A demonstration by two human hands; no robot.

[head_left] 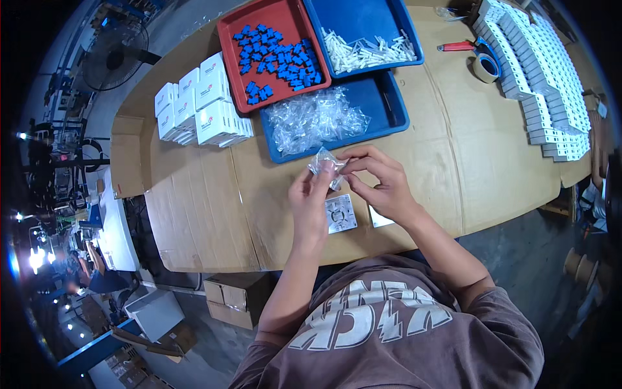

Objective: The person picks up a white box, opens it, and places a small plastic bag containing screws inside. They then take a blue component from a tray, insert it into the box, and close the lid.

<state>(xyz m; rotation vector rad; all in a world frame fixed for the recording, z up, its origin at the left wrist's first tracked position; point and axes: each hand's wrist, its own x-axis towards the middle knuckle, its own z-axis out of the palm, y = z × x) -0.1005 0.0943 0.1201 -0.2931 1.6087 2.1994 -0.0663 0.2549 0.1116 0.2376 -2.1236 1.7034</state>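
Cardboard sheeting covers the table [453, 162], and in the head view both hands meet just above its near edge, at the centre of the picture. The left hand [310, 204] and the right hand [382, 185] share one small clear plastic bag [326, 163]: the left fingers [322, 180] are clamped on its lower edge from 6 o'clock, and the right fingers [353, 162] are pinched together on its side from 3 o'clock. The bag sits between the two sets of fingertips, lifted off the table, probably so both hands can work its mouth; whether anything is inside it is too small to tell.

Directly below the bag, at 6 o'clock, a white square plate [340, 214] lies flat on the cardboard within easy reach, and a white card [379, 219] lies just beside it at 3 o'clock, partly under the right wrist.

Supplies are ranged in an arc beyond the hands, seemingly so each can be reached without moving. A blue tray of clear bags [389, 110] is nearest, at 12 o'clock. Beyond it, a red tray [227, 39] holds small blue parts [275, 58], and another blue tray [363, 19] holds white plastic pieces [366, 52]. Stacked white boxes [201, 107] stand at 10 o'clock. At 2 o'clock are rows of white boxes [544, 71], with a tape roll [484, 67] beside them.
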